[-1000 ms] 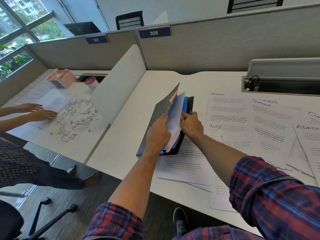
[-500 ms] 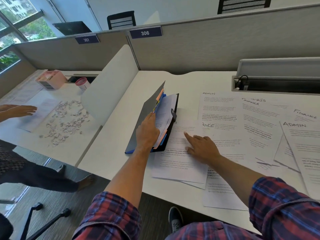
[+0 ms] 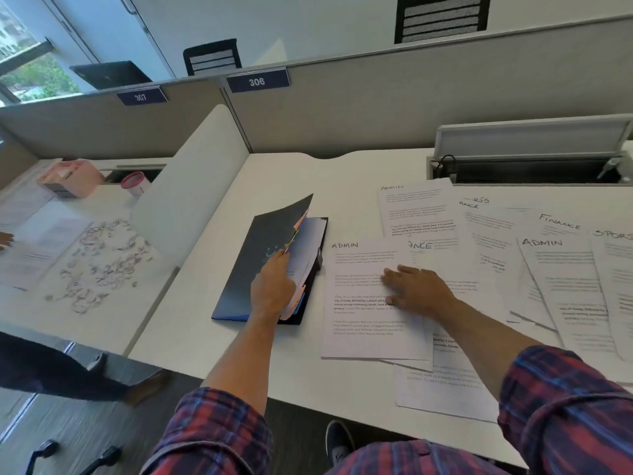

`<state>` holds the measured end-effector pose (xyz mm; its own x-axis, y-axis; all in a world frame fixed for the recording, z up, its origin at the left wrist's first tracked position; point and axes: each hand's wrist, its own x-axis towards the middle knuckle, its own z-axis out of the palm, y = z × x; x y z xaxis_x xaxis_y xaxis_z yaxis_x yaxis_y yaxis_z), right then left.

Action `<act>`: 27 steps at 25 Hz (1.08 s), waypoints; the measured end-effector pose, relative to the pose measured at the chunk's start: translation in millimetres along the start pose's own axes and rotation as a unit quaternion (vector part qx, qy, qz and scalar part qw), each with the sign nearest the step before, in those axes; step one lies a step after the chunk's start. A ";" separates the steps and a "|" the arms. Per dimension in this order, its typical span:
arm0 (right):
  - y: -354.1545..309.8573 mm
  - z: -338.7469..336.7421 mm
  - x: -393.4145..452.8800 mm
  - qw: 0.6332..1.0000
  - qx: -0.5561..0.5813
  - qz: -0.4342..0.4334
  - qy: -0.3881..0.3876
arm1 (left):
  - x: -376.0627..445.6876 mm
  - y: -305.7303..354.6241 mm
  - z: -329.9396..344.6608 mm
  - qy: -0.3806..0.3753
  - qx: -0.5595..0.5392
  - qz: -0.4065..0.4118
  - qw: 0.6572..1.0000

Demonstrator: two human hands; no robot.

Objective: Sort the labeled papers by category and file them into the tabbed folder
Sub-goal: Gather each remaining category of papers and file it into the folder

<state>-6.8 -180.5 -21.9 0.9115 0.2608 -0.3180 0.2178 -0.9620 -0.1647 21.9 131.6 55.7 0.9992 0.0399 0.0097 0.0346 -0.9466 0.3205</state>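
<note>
A dark tabbed folder (image 3: pixel 253 262) lies on the white desk (image 3: pixel 291 180), its front cover lifted and coloured tabs showing along the edge. My left hand (image 3: pixel 272 287) holds the cover and front dividers apart, fingers tucked inside. Right of the folder lies a sheet headed ADMIN (image 3: pixel 359 313). My right hand (image 3: pixel 416 287) rests flat on that sheet with fingers spread. More labelled sheets fan out to the right: another ADMIN sheet (image 3: pixel 416 210), a FINANCE sheet (image 3: pixel 561 228), a third ADMIN sheet (image 3: pixel 561 286) and a SPORTS sheet (image 3: pixel 616 255).
A cable tray with a raised lid (image 3: pixel 527 166) sits at the back right. A white divider panel (image 3: pixel 185 186) separates the neighbouring desk, where small scraps (image 3: pixel 99 258), a pink box (image 3: pixel 70 178) and another person's hand (image 3: pixel 5 238) are. Grey partitions stand behind.
My right hand left the folder and came down flat on the ADMIN sheet beside it. The folder cover dropped lower, with my left hand still inside it. The view shifted right.
</note>
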 end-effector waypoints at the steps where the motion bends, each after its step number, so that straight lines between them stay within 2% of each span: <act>1: 3.4 -1.1 -1.5 1.000 0.000 0.000 0.001 | -1.7 -0.7 4.5 -0.011 0.005 0.011 1.000; 5: 13.6 -3.2 -8.0 0.999 0.034 0.011 0.014 | -7.4 -3.0 21.0 -0.071 0.038 0.046 0.996; 9: 16.7 -2.4 -18.6 0.989 0.115 0.082 0.043 | -5.1 -3.3 36.7 -0.231 0.055 0.014 0.971; 10: 15.7 -1.2 -20.6 0.987 0.108 0.108 0.057 | -5.5 -2.7 39.4 -0.240 0.037 0.001 0.970; 11: 14.0 -0.1 -22.0 0.983 0.096 0.141 0.075 | -7.2 -0.4 41.1 -0.223 0.013 -0.011 0.975; 13: 10.0 1.7 -23.5 0.966 0.075 0.219 0.114 | -13.0 8.1 43.0 -0.129 -0.020 -0.011 0.991; 15: 5.4 3.6 -24.9 0.948 0.084 0.276 0.133 | -17.3 21.5 46.2 -0.041 -0.047 0.015 0.998; 16: 2.7 4.5 -25.6 0.943 0.095 0.292 0.131 | -19.6 29.4 48.9 -0.027 -0.062 0.028 0.997; 18: -2.5 4.6 -25.6 0.935 0.120 0.314 0.116 | -24.8 45.0 58.7 -0.058 -0.070 0.045 0.995; 21: -7.8 -0.1 -23.7 0.915 0.200 0.337 0.100 | -36.1 63.1 76.8 -0.147 -0.010 0.045 0.988; 24: -6.1 -4.1 -25.3 0.896 0.271 0.340 0.093 | -43.2 70.3 88.6 -0.155 0.034 0.040 0.986; 25: -5.2 -5.1 -27.2 0.893 0.280 0.340 0.091 | -43.1 71.4 91.2 -0.155 0.016 0.035 0.987; 27: -4.5 -5.7 -30.7 0.891 0.289 0.339 0.087 | -41.0 72.4 93.4 -0.144 -0.086 -0.009 0.986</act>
<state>-33.7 -184.7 -6.0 0.8160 -0.4294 -0.3869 -0.5743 -0.6782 -0.4585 -14.5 31.6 -9.9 0.9643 -0.0595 -0.2580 0.0727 -0.8773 0.4743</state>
